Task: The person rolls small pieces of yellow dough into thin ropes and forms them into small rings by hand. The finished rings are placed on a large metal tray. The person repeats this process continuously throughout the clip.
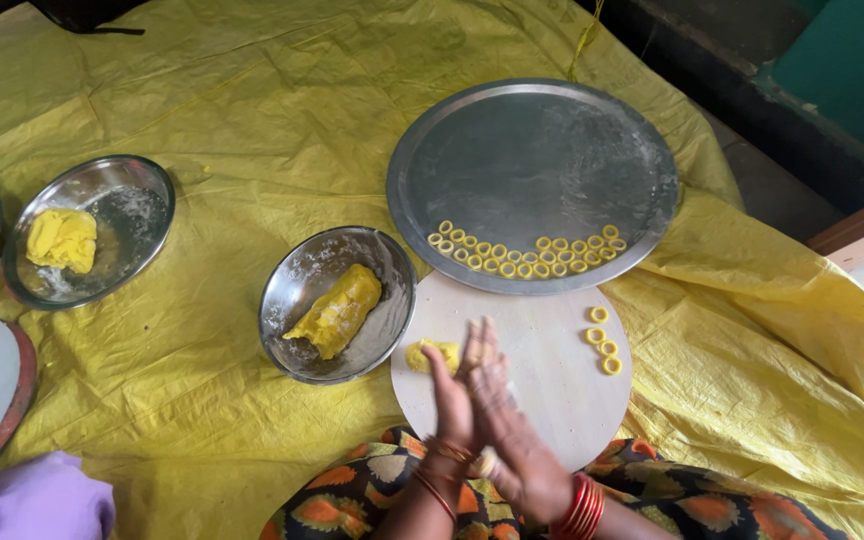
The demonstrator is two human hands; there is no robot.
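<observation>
Left hand (449, 395) and right hand (507, 420) pressed palm to palm, fingers straight, over near edge of round wooden board (552, 385); anything between palms hidden. Small yellow dough lump (432, 355) on board's left edge. Four dough rings (602, 340) at its right. Dough bowl (297, 300) touches board's left; large steel tray (532, 150) beyond it.

A dull, flour-dusted steel tray (532, 140) and two shinier steel bowls (304, 290) (132, 200) lie on a crinkled, faintly glossy yellow plastic sheet (212, 110), beside a smooth, matt pale wooden board (542, 380), soft matt yellow dough (337, 312), and glossy red bangles (580, 508).
</observation>
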